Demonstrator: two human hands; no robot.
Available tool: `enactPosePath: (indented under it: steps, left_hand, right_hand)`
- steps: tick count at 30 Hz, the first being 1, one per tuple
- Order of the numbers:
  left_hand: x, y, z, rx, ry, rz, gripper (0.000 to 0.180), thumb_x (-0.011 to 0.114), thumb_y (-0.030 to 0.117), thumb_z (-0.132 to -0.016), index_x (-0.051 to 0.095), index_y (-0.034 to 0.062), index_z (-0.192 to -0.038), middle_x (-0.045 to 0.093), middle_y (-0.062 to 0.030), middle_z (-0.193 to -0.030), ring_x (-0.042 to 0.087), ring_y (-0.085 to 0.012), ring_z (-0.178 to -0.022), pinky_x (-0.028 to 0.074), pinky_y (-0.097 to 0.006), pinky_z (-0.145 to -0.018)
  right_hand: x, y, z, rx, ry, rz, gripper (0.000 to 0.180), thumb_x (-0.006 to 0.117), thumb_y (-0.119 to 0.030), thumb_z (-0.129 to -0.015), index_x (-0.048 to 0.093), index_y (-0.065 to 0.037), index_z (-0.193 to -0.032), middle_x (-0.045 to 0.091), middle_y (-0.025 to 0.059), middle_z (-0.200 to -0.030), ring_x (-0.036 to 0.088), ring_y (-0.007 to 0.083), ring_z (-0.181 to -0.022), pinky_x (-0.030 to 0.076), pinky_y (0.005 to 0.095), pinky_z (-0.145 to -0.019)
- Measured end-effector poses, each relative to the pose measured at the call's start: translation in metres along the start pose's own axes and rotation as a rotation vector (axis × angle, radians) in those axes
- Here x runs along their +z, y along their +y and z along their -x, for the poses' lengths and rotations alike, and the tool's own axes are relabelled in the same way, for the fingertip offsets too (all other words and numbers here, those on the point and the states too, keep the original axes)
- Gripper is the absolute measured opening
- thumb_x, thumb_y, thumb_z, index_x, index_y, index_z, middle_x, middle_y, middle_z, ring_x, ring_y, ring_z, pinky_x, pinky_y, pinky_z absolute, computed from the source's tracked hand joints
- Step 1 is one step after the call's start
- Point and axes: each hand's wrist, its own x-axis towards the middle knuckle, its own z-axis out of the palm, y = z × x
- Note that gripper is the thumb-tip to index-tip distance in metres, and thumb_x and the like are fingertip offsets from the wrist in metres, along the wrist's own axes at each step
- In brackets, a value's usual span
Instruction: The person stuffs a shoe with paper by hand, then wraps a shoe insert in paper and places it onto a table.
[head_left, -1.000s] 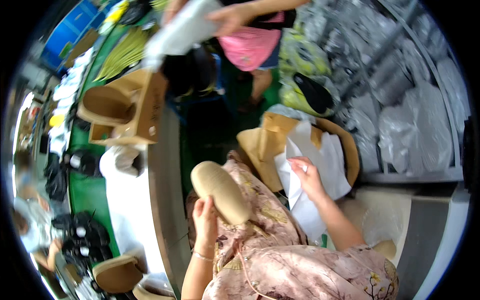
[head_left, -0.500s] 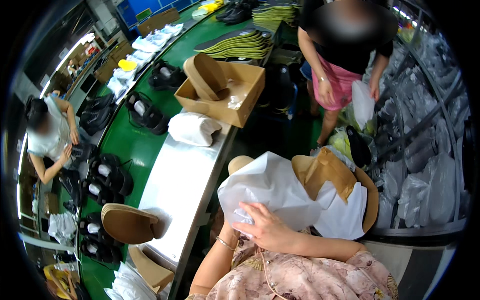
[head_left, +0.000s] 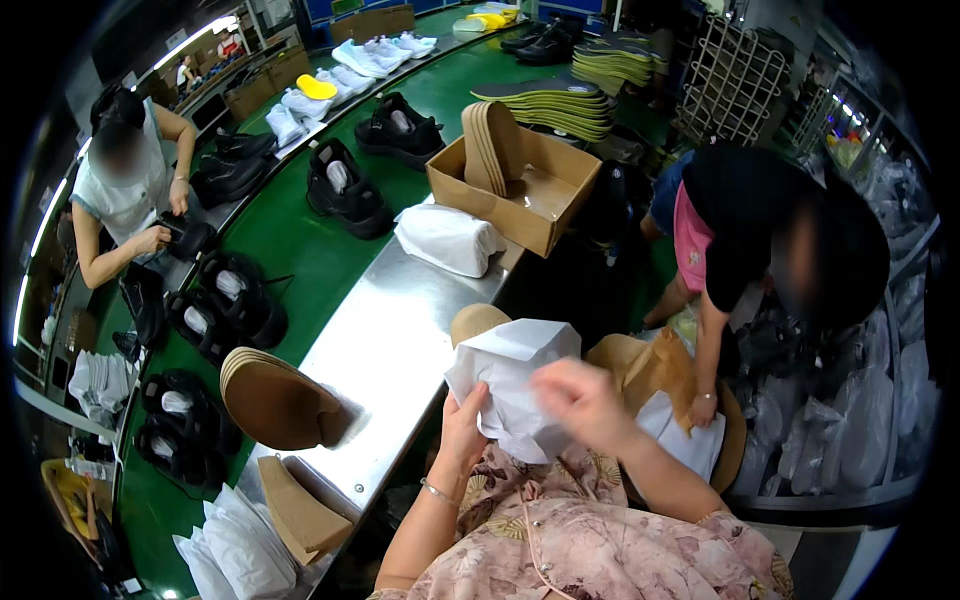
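A sheet of white paper (head_left: 520, 380) is folded around a tan piece whose rounded end (head_left: 478, 322) sticks out at the top; the rest of that piece is hidden. My left hand (head_left: 465, 425) grips the paper's lower left side, with the thumb on top. Just right of the paper is my right hand (head_left: 585, 405), raised and smeared by motion, its fingers unclear. On the metal bench top (head_left: 375, 320) lie a white paper-wrapped bundle (head_left: 450, 240) and a stack of curved tan insole-like pieces (head_left: 275, 400).
A cardboard box (head_left: 530, 195) with tan pieces stands on the bench's far end. Black shoes (head_left: 345, 190) line the green conveyor (head_left: 290, 265). White packets (head_left: 240, 545) lie near left. A co-worker (head_left: 745, 215) bends over brown and white paper (head_left: 655, 370) at my right.
The paper is folded into a smaller bundle, and my right hand has come off it to the right. The view has shifted. The co-worker at right has bent down and reaches toward the papers.
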Motion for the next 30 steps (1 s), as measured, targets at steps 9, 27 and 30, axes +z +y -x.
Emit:
enactPosePath:
  steps: [9, 27, 30]
  left_hand:
    - [0.010, -0.001, -0.003, -0.078, -0.031, -0.158, 0.042, 0.058, 0.006, -0.082, 0.044, 0.0018, -0.122, 0.054, -0.0069, -0.111, 0.053, -0.0184, -0.100, 0.045, -0.033, -0.084]
    - [0.012, 0.006, 0.004, -0.182, -0.007, -0.139, 0.042, 0.058, 0.004, -0.075, 0.048, -0.0016, -0.115, 0.058, -0.0104, -0.102, 0.058, -0.0207, -0.089, 0.049, -0.035, -0.078]
    - [0.012, 0.007, 0.002, -0.174, -0.103, -0.075, 0.041, 0.058, 0.002, -0.075, 0.049, -0.0005, -0.115, 0.058, -0.0094, -0.102, 0.058, -0.0191, -0.088, 0.048, -0.032, -0.079]
  right_hand:
    - [-0.007, 0.038, -0.043, -0.269, -0.086, 0.498, 0.040, 0.051, 0.001, -0.078, 0.056, -0.011, -0.116, 0.057, 0.0153, -0.090, 0.058, 0.0352, -0.080, 0.048, 0.0382, -0.070]
    - [-0.013, 0.069, -0.103, 0.203, 0.088, -0.133, 0.018, 0.065, -0.017, -0.077, 0.059, -0.001, -0.072, 0.052, 0.0032, -0.067, 0.048, 0.0130, -0.063, 0.041, 0.0272, -0.061]
    - [-0.016, 0.074, -0.110, 0.332, 0.096, -0.183, 0.020, 0.064, -0.016, -0.079, 0.056, -0.003, -0.066, 0.049, -0.0025, -0.061, 0.043, 0.0071, -0.059, 0.037, 0.0229, -0.056]
